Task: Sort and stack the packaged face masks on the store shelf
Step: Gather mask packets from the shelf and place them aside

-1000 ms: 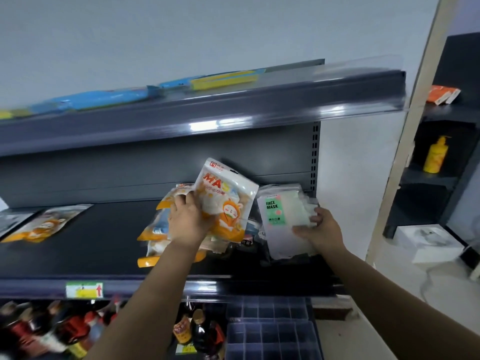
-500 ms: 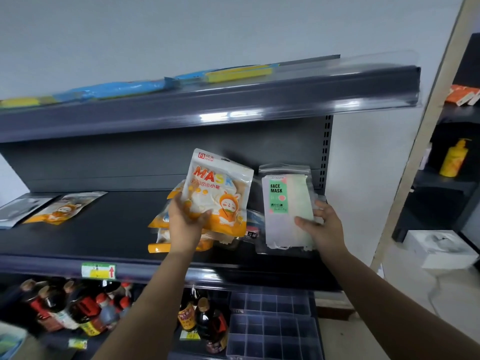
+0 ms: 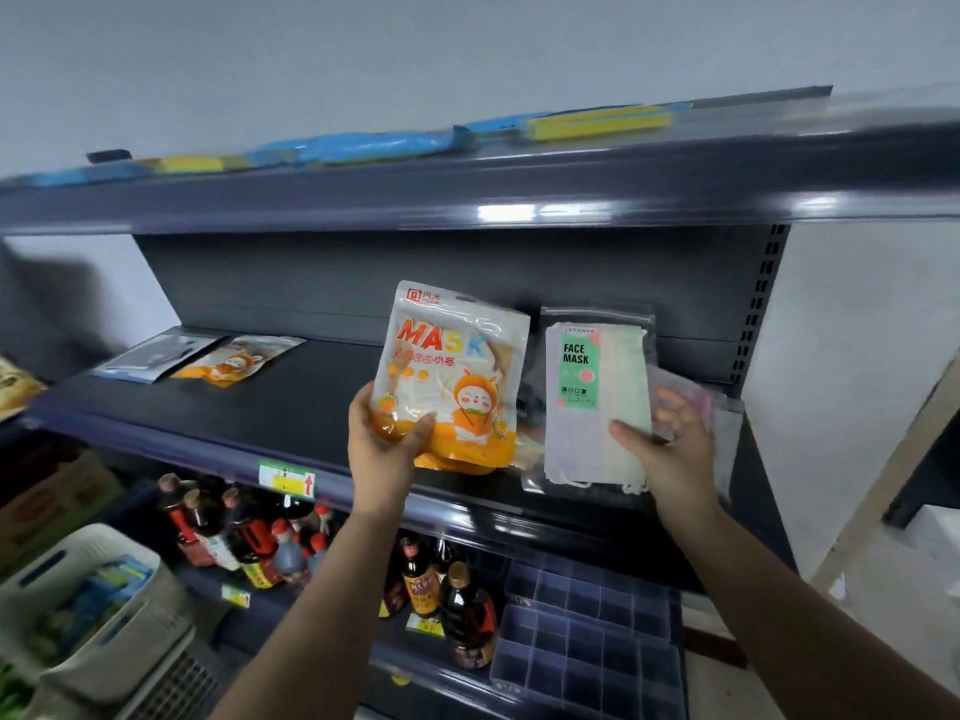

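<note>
**Both packs lifted upright, view swung left**

I see my left hand (image 3: 387,449) has raised the orange MASK pack (image 3: 451,376) clear of the pile it was leaning over, and it now stands nearly upright with the print facing me. My right hand (image 3: 670,449) has tipped the FACE MASK pack (image 3: 597,402) up from its slant until it stands upright beside the orange one. My head has turned left: a white basket (image 3: 98,610) now shows at lower left, and the side rack with the yellow bottle is gone from sight.
</note>
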Tool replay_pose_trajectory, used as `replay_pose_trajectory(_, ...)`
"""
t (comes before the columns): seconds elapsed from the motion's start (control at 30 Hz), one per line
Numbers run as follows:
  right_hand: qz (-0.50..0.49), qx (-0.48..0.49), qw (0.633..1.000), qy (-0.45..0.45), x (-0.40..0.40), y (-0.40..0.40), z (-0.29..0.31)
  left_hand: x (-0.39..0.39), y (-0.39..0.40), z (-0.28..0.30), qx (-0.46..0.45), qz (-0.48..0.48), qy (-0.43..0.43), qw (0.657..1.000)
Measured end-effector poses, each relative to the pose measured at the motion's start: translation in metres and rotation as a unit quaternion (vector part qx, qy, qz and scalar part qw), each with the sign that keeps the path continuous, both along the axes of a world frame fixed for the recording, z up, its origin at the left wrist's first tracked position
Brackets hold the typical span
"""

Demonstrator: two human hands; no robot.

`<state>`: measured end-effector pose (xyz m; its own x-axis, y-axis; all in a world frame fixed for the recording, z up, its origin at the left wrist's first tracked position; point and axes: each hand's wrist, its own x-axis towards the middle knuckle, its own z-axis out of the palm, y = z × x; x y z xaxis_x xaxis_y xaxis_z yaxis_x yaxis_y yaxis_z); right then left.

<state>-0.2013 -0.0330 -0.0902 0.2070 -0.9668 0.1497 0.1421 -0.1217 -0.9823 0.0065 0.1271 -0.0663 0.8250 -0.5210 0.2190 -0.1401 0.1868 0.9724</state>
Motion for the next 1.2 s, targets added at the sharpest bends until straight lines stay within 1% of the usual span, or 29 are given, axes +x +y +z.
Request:
replay_pose_trajectory(0.1, 0.018, -0.007, 1.000, -0.004, 0.025, 0.009, 0.005, 0.017, 0.019, 0.003, -0.007, 0.011, -0.020, 1.000)
replay_pose_trajectory(0.23, 0.048, -0.019, 0.999, -0.004, 0.069, 0.027, 0.013, 0.046, 0.049, 0.010, -0.029, 0.034, -0.009, 0.999)
replay_pose_trajectory(0.33, 0.078, -0.025, 0.997, 0.005, 0.105, 0.047, 0.020, 0.072, 0.076, 0.014, -0.027, 0.071, -0.007, 0.997)
replay_pose_trajectory(0.47, 0.120, -0.004, 0.993, -0.009, 0.156, 0.079, 0.026, 0.110, 0.119, 0.016, -0.015, 0.132, -0.024, 0.991)
replay_pose_trajectory(0.57, 0.137, -0.004, 0.991, 0.002, 0.194, 0.106, 0.027, 0.141, 0.153, 0.015, 0.000, 0.150, -0.011, 0.989)
replay_pose_trajectory(0.73, 0.133, -0.022, 0.990, 0.045, 0.255, 0.150, 0.021, 0.190, 0.204, 0.012, 0.005, 0.173, -0.001, 0.985)
replay_pose_trajectory(0.9, 0.125, -0.017, 0.991, 0.048, 0.306, 0.187, 0.016, 0.238, 0.243, 0.010, 0.005, 0.167, 0.012, 0.986)
replay_pose_trajectory(1.07, 0.125, 0.006, 0.991, 0.041, 0.348, 0.212, 0.009, 0.286, 0.263, 0.004, -0.003, 0.151, 0.020, 0.988)
replay_pose_trajectory(1.2, 0.101, 0.014, 0.994, 0.042, 0.376, 0.215, 0.005, 0.324, 0.263, -0.004, 0.008, 0.142, 0.038, 0.989)
